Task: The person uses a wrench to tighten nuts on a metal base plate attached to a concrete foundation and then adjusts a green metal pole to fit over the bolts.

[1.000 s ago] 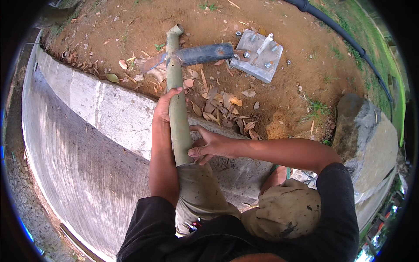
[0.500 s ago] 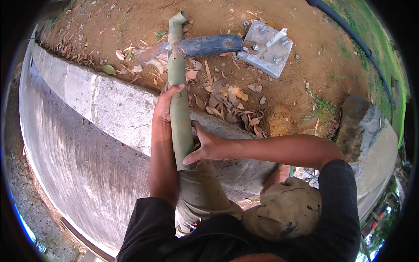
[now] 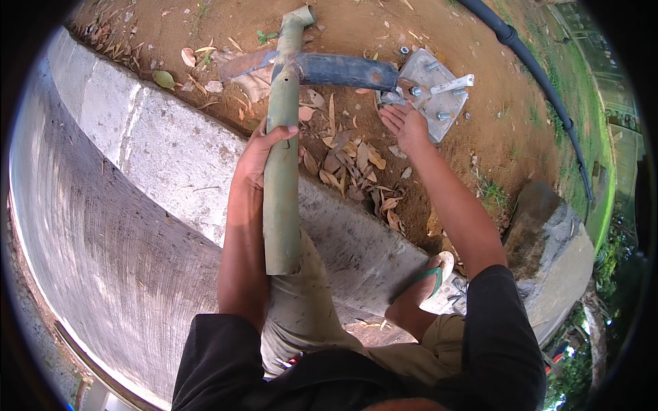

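The lower end of the green pipe (image 3: pixel 281 205) lies over my trouser leg (image 3: pixel 295 301), just above the edge of the concrete ledge (image 3: pixel 185 164). Farther up, my left hand (image 3: pixel 259 154) is wrapped around the pipe, thumb across its top. Dry leaves (image 3: pixel 353 161) lie on the soil beyond the ledge. My right hand (image 3: pixel 406 128) reaches out with its fingers extended beside the bolted metal plate (image 3: pixel 430 109); I can't tell whether they touch it. Past my hands, a black tube (image 3: pixel 346 70) crosses the pipe, ending near the plate.
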Tool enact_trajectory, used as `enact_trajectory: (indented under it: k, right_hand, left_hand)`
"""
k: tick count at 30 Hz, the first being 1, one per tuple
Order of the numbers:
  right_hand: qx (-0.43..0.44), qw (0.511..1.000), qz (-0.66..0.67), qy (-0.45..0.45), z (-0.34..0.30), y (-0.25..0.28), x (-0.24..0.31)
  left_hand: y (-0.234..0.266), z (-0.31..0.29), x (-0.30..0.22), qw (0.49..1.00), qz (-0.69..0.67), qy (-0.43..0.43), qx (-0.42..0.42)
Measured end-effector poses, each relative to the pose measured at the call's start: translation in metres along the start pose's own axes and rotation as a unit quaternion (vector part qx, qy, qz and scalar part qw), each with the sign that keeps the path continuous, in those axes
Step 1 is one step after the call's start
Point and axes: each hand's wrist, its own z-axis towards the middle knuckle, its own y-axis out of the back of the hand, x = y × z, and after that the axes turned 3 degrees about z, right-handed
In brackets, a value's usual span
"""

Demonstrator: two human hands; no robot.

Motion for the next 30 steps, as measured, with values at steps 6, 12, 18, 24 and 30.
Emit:
enact_trajectory:
  k: [6,12,18,24,30]
  right_hand:
    - [-0.005,0.986,0.167,0.019,0.013,-0.038,-0.026]
    - [-0.053,0.958,0.280,0.037,0.047,-0.066,-0.013]
    - [-0.030,0.946,0.321,0.041,0.045,-0.068,-0.015]
    - [-0.049,0.953,0.297,0.035,0.032,-0.072,-0.007]
    - [-0.041,0.949,0.313,0.026,0.028,-0.070,-0.012]
  left_hand:
    - [0.005,-0.004,-0.002,1.000,0.016,0.002,-0.014]
    - [0.006,-0.005,-0.007,0.999,0.036,-0.009,0.007]
    - [0.011,-0.013,-0.013,0.999,0.045,0.006,-0.026]
    - [0.014,-0.010,-0.008,1.000,0.024,-0.016,-0.011]
    - [0.009,-0.013,-0.011,0.999,0.026,-0.022,-0.013]
